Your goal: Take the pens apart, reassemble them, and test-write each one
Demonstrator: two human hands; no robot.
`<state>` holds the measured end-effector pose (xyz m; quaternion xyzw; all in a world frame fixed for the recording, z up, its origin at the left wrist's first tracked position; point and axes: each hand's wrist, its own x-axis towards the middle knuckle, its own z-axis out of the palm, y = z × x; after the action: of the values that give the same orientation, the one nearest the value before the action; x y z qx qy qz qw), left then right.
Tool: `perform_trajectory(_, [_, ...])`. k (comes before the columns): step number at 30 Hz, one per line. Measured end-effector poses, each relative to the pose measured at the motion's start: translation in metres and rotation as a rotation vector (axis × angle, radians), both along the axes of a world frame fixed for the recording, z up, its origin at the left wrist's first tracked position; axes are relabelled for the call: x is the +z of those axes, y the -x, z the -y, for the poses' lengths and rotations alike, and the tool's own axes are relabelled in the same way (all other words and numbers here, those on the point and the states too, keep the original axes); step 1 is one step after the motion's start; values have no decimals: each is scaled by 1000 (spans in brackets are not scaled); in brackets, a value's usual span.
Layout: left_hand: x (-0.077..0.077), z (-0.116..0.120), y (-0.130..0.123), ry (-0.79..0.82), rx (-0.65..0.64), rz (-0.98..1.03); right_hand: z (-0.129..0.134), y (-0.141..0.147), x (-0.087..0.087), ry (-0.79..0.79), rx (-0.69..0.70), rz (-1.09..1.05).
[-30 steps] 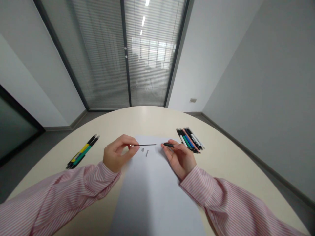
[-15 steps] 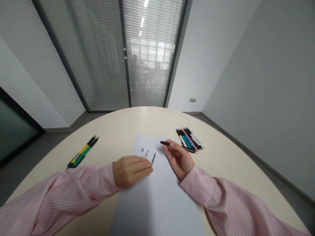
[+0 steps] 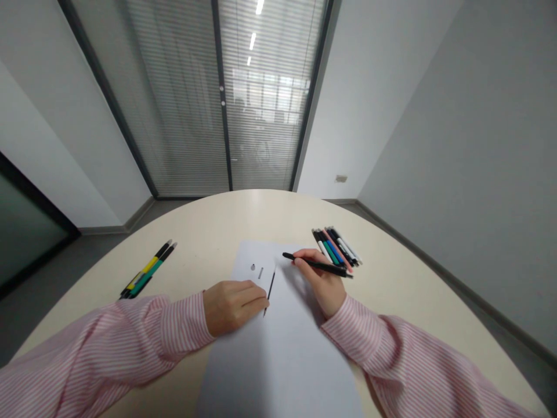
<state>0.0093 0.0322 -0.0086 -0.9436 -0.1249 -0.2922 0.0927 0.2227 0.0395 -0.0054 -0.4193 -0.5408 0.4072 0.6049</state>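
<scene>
My right hand (image 3: 322, 284) grips a black pen barrel (image 3: 322, 265) between thumb and fingers, held tilted above the paper. On the white sheet of paper (image 3: 282, 360), my left hand (image 3: 235, 305) rests with fingers together, its fingertips at the lower half of a thin dark pen refill (image 3: 272, 284). How firmly they pinch the refill is hard to see. Beyond that hand lie a short spring-like piece (image 3: 260, 273) and a tiny metal-looking part (image 3: 253, 267), both loose on the paper.
Several pens and markers (image 3: 335, 247) lie side by side at the right, just past my right hand. A yellow pen (image 3: 150, 263) and a green pen (image 3: 152, 271) lie at the left, beyond my sleeve. The round table's (image 3: 256, 215) far edge faces glass panels with blinds.
My right hand has turned, palm now more downward, with the pen barrel still in it. My left hand has shifted slightly, and more of the refill shows beside its fingertips.
</scene>
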Motion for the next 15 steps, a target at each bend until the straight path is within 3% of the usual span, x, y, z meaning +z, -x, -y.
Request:
perform_trajectory(5, [2,5,0,23,59,-17,7,-10,6,-394,35,515])
perform_trajectory(9, [3,8,-1,26,97,-25,4,-13,0,-473,102,728])
perform_trajectory(15, [3,10,0,-13,121,-3,-5,-14,-16,-493,84,849])
